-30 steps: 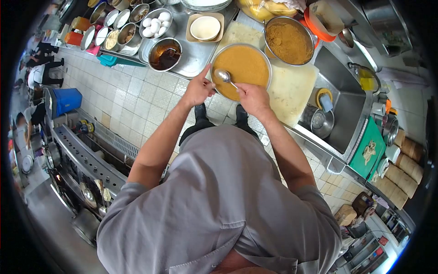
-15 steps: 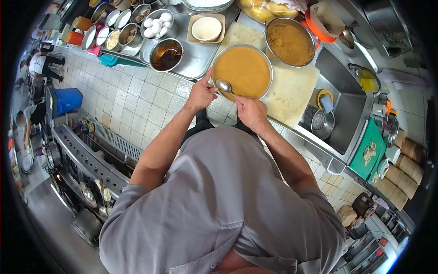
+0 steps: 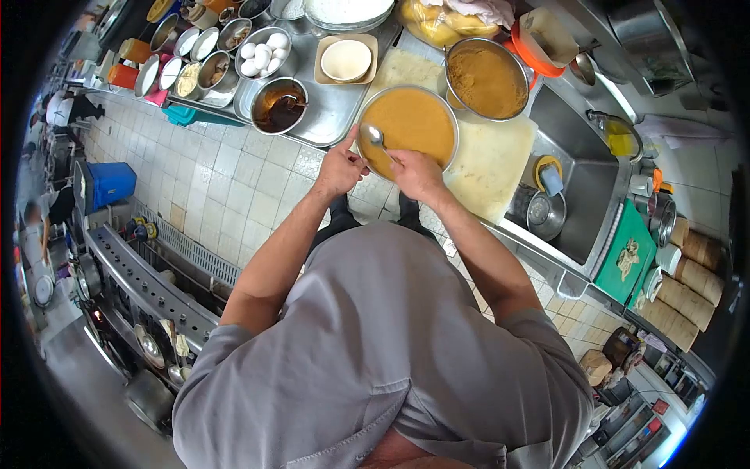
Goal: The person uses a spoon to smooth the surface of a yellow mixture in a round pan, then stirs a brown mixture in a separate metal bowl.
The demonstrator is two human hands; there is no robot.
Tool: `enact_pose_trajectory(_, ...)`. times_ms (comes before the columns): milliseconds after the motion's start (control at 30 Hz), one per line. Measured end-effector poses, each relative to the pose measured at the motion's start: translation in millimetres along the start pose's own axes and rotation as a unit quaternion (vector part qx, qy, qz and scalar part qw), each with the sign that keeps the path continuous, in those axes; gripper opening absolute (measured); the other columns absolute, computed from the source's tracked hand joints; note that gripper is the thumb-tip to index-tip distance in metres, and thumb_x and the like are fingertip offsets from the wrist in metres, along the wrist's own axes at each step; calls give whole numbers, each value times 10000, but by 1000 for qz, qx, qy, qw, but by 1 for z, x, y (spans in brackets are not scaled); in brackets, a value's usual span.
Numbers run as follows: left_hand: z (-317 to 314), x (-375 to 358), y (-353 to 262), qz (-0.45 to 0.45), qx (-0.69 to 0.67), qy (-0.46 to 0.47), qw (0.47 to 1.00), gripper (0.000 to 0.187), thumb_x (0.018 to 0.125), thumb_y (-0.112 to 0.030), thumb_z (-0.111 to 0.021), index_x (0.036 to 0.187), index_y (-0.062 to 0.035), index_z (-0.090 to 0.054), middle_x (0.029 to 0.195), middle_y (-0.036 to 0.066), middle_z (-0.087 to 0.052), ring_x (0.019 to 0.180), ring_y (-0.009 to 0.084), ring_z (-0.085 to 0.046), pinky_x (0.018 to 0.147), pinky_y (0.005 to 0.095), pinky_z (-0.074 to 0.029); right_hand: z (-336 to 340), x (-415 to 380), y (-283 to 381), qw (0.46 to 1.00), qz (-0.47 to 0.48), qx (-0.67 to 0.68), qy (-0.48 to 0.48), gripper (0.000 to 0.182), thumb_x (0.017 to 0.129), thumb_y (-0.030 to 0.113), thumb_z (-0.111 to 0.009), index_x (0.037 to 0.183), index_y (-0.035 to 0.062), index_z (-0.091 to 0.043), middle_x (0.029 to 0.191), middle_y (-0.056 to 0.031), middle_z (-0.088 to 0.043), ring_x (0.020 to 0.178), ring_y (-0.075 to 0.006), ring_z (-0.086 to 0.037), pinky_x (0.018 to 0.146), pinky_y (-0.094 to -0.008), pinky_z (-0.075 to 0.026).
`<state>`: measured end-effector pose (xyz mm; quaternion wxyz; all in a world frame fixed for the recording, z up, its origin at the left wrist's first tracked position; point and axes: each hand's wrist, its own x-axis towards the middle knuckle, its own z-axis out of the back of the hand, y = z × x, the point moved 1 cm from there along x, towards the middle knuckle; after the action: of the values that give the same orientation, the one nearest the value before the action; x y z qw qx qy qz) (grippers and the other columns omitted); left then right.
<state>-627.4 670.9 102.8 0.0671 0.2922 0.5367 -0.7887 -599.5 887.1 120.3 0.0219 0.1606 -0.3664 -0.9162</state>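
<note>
A round metal pan [image 3: 414,125] filled with a smooth orange-brown layer rests at the near edge of a pale cutting board [image 3: 492,168]. My left hand [image 3: 341,168] holds the pan by its left rim, fingers curled around the edge. In my right hand [image 3: 416,173] is a metal spoon [image 3: 374,135], its bowl over the left part of the layer; whether it touches is unclear. Behind the pan to the right stands a metal bowl [image 3: 486,80] of brown crumbly powder.
A bowl of dark liquid [image 3: 279,106], a bowl of eggs [image 3: 264,55] and a cream bowl [image 3: 346,61] stand on the left tray. To the right is a sink [image 3: 582,148]. A green board [image 3: 627,254] lies beyond it. Another person [image 3: 58,205] is at far left.
The spoon bowl has moved slightly up and left over the layer, and my right hand has shifted left with it. The whole view has shifted a little. Both grips stay the same.
</note>
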Motion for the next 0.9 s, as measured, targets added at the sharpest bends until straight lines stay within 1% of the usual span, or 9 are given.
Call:
enact_pose_trajectory(100, 7, 8, -1, -5, 21, 5, 1000, 907, 1007, -19, -666, 1766, -165, -193, 971, 146, -788, 780, 164, -766, 701, 308, -630, 39, 0, -10, 989, -19, -102, 101, 313, 1007, 239, -632, 1261, 249, -813, 1169, -133, -797, 1088, -368, -751, 930, -506, -593)
enact_pose_trajectory(200, 17, 10, -13, 0, 41, 25, 999, 890, 1006, -39, -661, 1764, -173, -213, 961, 140, -788, 765, 149, -758, 690, 300, -626, 61, 15, -1, 982, -2, -168, 82, 287, 1012, 261, -630, 1215, 232, -832, 1188, -125, -797, 1110, -336, -748, 926, -483, -596)
enact_pose_trajectory(300, 21, 11, -22, 3, 65, 32, 997, 885, 1012, -59, -673, 1763, -177, -219, 950, 137, -784, 756, 140, -753, 676, 294, -623, 51, 43, -5, 984, 68, -163, -14, 266, 1015, 271, -630, 1164, 203, -839, 1161, -119, -793, 1089, -320, -756, 919, -485, -596)
enact_pose_trajectory(400, 21, 12, -20, 2, 72, 29, 997, 887, 1017, -73, -683, 1763, -182, -217, 943, 134, -778, 749, 138, -749, 667, 289, -621, 58, 61, -8, 981, 55, -177, -59, 231, 994, 216, -623, 1079, 159, -830, 1133, -119, -784, 1076, -318, -760, 924, -485, -595)
enact_pose_trajectory(500, 19, 14, -15, 5, 49, 28, 998, 878, 1029, -68, -685, 1763, -186, -217, 947, 135, -772, 747, 140, -747, 668, 287, -623, 72, 59, -12, 976, -15, -200, -82, 218, 964, 164, -609, 1054, 140, -806, 1127, -115, -774, 1069, -332, -762, 929, -479, -596)
enact_pose_trajectory(600, 19, 14, -15, 6, 26, 27, 999, 861, 1029, -47, -671, 1758, -169, -231, 938, 137, -774, 744, 142, -749, 669, 290, -621, 82, 46, -19, 973, -69, -193, -103, 237, 936, 142, -604, 1082, 140, -791, 1130, -132, -770, 1075, -345, -761, 925, -481, -601)
enact_pose_trajectory(667, 18, 10, -20, 4, 20, 22, 1000, 841, 1012, -21, -644, 1749, -134, -257, 902, 135, -785, 739, 140, -754, 667, 294, -610, 86, 38, -24, 970, -89, -199, -106, 254, 944, 153, -602, 1117, 143, -788, 1144, -145, -765, 1074, -351, -762, 922, -489, -606)
enact_pose_trajectory(800, 17, 13, -13, 3, 14, 20, 1000, 847, 1025, -15, -639, 1756, -154, -235, 912, 134, -779, 754, 150, -764, 676, 301, -624, 90, 16, -30, 967, -159, -170, -106, 270, 961, 179, -603, 1153, 134, -788, 1182, -170, -759, 1092, -355, -759, 931, -506, -609)
enact_pose_trajectory(900, 16, 12, -15, 4, 7, 22, 1000, 857, 1031, -10, -641, 1760, -162, -217, 919, 134, -773, 763, 158, -770, 681, 306, -635, 81, -2, -42, 971, -163, -132, -118, 289, 974, 189, -599, 1189, 129, -783, 1146, -193, -760, 1090, -403, -748, 938, -525, -601)
